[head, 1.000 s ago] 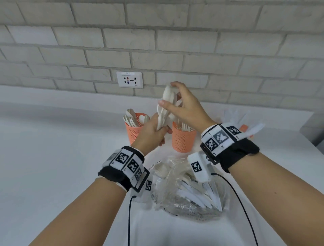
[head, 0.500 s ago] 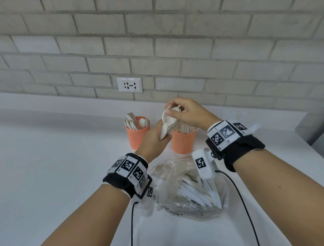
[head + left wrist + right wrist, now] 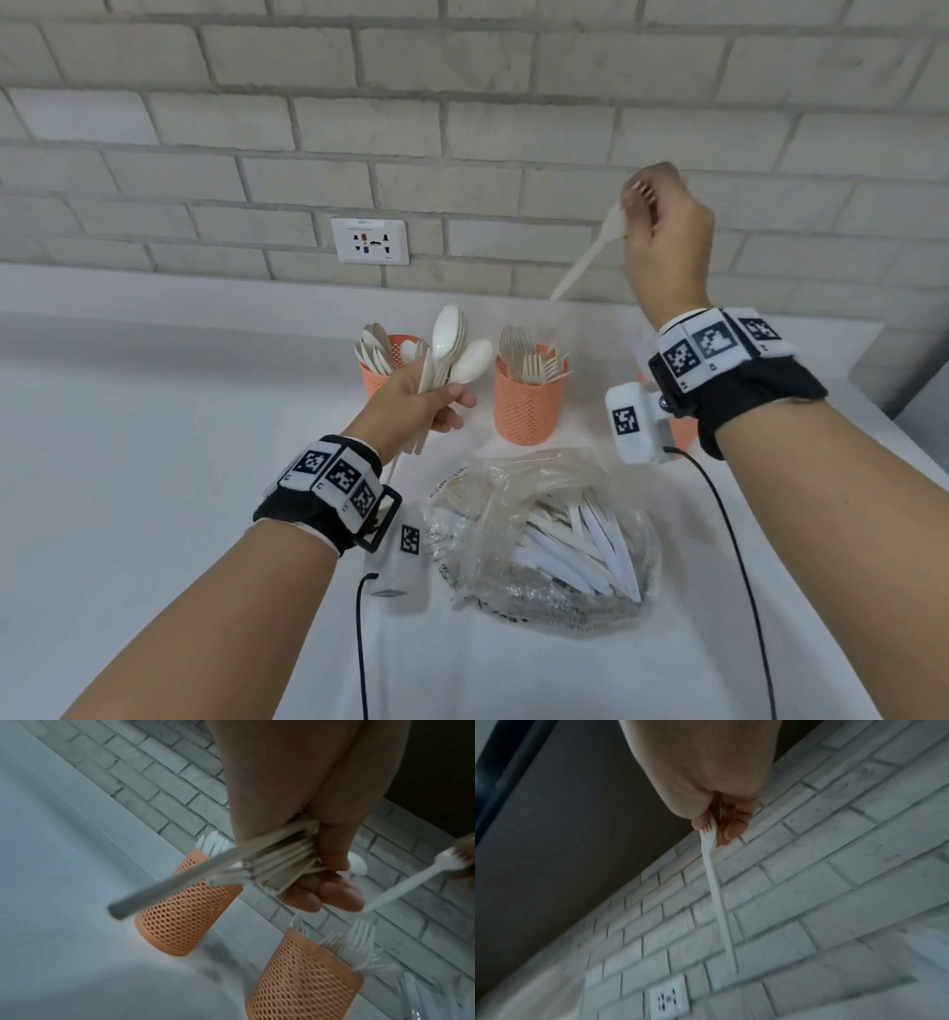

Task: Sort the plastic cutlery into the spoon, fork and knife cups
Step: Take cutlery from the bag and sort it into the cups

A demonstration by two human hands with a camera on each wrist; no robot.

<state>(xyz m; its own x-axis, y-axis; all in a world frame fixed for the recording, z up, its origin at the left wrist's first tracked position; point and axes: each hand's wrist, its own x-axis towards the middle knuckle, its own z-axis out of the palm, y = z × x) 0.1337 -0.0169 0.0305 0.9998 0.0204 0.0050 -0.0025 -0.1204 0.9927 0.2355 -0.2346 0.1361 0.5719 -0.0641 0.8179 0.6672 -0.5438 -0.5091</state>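
Note:
My left hand (image 3: 421,406) grips a bundle of white plastic cutlery (image 3: 452,349) by the handles (image 3: 280,862), spoon bowls pointing up, just in front of the orange mesh spoon cup (image 3: 382,372). To its right stands the orange fork cup (image 3: 526,406), full of forks (image 3: 359,941). High above and right of that cup, my right hand (image 3: 662,226) pinches one white fork (image 3: 590,257) by its tines (image 3: 709,829), handle hanging down to the left. A third orange cup (image 3: 683,437) is mostly hidden behind my right wrist.
A clear plastic bag (image 3: 544,534) of more white cutlery lies on the white counter (image 3: 154,462) in front of the cups. A brick wall with a power socket (image 3: 369,241) closes the back. Black cables run from both wrist cameras.
My right hand has pulled a single fork out of the bundle and lifted it up and to the right. The left hand with the bundle has dropped slightly.

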